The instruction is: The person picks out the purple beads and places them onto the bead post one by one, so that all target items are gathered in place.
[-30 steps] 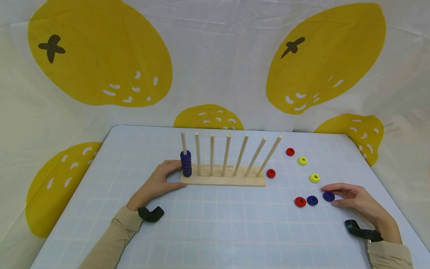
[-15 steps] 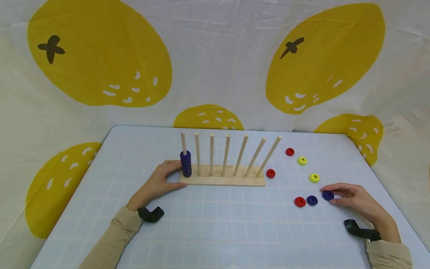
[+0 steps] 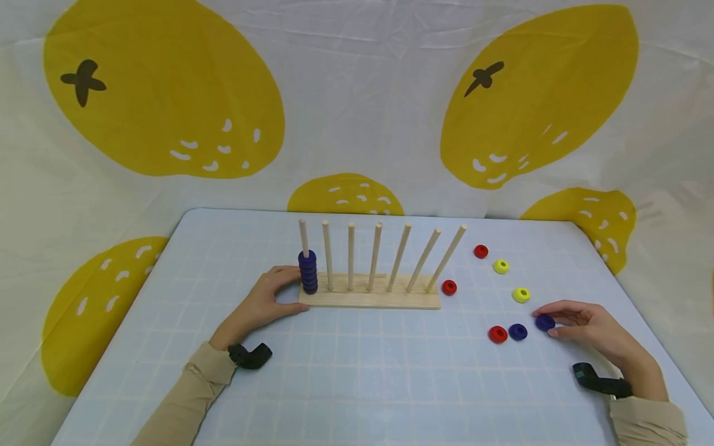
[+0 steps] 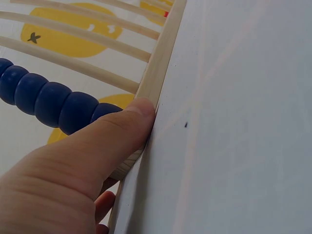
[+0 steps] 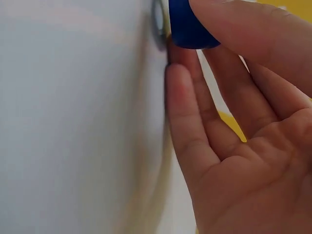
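At the left end of a wooden peg rack, my left hand grips the base between thumb and fingers. The rack's leftmost peg carries a stack of dark blue beads; its other pegs are bare. In the left wrist view the thumb presses on the base's edge beside the blue beads. Over on the right, my right hand pinches a single blue bead between thumb and fingers. The right wrist view shows this blue bead at the thumb tip, partly cut off by the frame.
Another blue bead and a red bead lie left of my right hand. Farther back are yellow beads and a red bead. One red bead sits just beyond the rack's right end.
The blue bead in my right hand has shifted very slightly away from me, with the fingers a little higher. My left hand and the rack stay in place.
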Demonstrator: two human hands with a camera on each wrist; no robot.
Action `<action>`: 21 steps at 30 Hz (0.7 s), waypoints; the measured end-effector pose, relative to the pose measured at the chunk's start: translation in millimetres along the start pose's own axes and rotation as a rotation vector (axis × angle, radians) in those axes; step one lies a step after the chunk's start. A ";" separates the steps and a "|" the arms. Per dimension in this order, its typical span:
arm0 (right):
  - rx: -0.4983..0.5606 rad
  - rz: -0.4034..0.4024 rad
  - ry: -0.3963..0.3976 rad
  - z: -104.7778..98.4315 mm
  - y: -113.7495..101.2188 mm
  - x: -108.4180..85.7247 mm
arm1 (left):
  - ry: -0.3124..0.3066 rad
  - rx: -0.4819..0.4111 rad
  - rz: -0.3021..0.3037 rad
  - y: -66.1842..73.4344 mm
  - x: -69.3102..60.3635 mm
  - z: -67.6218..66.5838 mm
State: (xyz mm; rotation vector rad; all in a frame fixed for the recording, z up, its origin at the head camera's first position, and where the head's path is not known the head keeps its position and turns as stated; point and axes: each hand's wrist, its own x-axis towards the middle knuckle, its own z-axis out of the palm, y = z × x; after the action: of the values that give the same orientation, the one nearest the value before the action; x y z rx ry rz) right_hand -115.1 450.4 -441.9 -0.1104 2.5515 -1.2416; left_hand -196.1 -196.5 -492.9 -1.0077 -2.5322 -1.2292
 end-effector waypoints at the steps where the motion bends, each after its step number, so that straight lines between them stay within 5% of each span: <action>1: -0.003 0.000 -0.006 -0.9 -0.7 0.1 | 0.000 -0.001 -0.002 0.0 -0.1 -0.1; 21: -0.075 -0.037 -0.009 -15.1 -29.2 -2.1 | -0.011 -0.008 -0.025 0.2 -0.3 0.5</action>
State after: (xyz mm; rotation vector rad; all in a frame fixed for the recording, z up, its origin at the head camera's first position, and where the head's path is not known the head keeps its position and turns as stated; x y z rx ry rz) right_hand -119.5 444.0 -409.9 -0.1792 2.5999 -1.1560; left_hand -195.7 -196.2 -493.2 -0.9906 -2.5574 -1.2448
